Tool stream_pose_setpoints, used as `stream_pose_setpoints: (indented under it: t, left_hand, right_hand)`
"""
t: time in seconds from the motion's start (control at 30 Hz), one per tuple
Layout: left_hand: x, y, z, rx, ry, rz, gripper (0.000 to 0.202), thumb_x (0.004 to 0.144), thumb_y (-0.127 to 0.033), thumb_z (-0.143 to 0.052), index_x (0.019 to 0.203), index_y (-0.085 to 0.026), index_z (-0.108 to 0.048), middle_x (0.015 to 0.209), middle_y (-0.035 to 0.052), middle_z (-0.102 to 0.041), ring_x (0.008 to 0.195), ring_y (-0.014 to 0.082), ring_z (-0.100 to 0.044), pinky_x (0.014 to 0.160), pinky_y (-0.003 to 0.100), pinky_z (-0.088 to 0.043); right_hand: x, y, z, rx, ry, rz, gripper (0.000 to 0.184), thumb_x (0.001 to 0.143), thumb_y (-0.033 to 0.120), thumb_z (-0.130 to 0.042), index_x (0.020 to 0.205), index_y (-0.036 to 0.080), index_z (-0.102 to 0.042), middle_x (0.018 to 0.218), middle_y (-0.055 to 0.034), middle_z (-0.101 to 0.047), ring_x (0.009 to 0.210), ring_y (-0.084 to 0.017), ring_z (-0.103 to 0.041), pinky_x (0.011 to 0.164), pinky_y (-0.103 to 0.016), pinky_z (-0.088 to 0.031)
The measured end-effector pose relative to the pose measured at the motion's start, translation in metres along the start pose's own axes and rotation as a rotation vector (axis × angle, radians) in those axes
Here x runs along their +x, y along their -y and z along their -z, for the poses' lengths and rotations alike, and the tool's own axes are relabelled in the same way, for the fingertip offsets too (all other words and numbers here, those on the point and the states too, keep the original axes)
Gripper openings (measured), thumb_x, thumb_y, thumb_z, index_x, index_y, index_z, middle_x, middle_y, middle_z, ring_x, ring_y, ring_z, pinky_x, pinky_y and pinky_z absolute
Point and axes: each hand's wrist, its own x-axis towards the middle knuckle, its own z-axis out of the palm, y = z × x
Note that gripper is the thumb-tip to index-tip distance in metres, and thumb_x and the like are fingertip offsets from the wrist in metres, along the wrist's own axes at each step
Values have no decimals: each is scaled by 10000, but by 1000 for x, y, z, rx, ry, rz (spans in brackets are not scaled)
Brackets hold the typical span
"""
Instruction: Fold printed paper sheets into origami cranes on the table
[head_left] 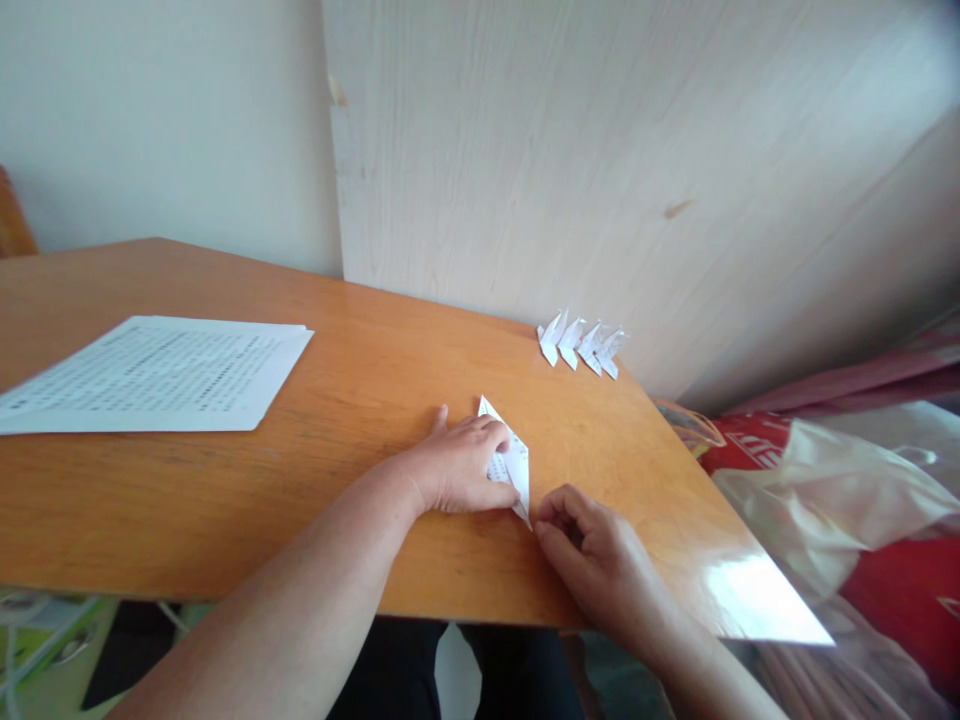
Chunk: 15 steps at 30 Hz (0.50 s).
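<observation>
A small piece of white printed paper (517, 462), folded into a narrow pointed shape, lies on the wooden table in front of me. My left hand (469, 465) rests over its left side, fingers curled and thumb near the lower end, gripping it against the tabletop. Part of the paper is hidden under that hand. Just right of the paper's lower tip is my right hand (589, 550), its thumb and forefinger closed together. Whether anything is pinched between them cannot be made out.
Several folded paper pieces (589, 345) stand in a row at the table's back right, near the wall panel (525, 150). A stack of printed sheets (172, 375) lies on the left of the table (360, 370). Bags (817, 490) sit beyond the right edge.
</observation>
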Motion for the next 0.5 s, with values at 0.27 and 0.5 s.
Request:
stream_pose_setpoints:
  t: [0.27,0.5]
  left_hand:
    - [0,2,-2,-24,-28,-12,548,727,-375,-679,1239,-301,-499,1323,34,-636,1276,326,-535,1157,679,27]
    - [-1,4,0,-38,15,-12,717,750,-399,-661,1409,-316,-390,1500,65,-500,1378,341,-444,1160,669,67]
  right_hand:
    - [19,-14,9,46,-29,83,138,912,217,-521,795,207,-592,728,26,-615,677,-134,-560,613,-251,-408]
    - [42,-9,14,-101,34,355,241,948,161,-475,1115,214,-642,1081,-45,-709,978,-193,-651,884,-328,-480]
